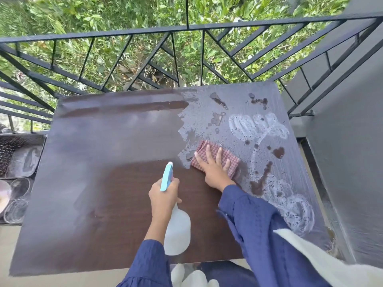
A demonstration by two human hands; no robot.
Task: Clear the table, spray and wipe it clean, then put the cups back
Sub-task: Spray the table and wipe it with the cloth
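A dark brown table [107, 183] fills the view; its right half is wet, with white foam streaks and droplets. My right hand [214, 168] lies flat, fingers spread, pressing a folded red-checked cloth [219, 156] onto the wet patch near the table's middle. My left hand [164, 198] grips the neck of a white spray bottle [178, 230] with a light blue nozzle, held above the near part of the table. Clear glass cups [15, 210] stand off the table at the far left, beside a tray [24, 160].
A black metal railing [186, 30] runs behind the table with green foliage beyond. A grey wall [352, 141] stands close on the right. Low at the left sits a patterned surface carrying the tray and cups.
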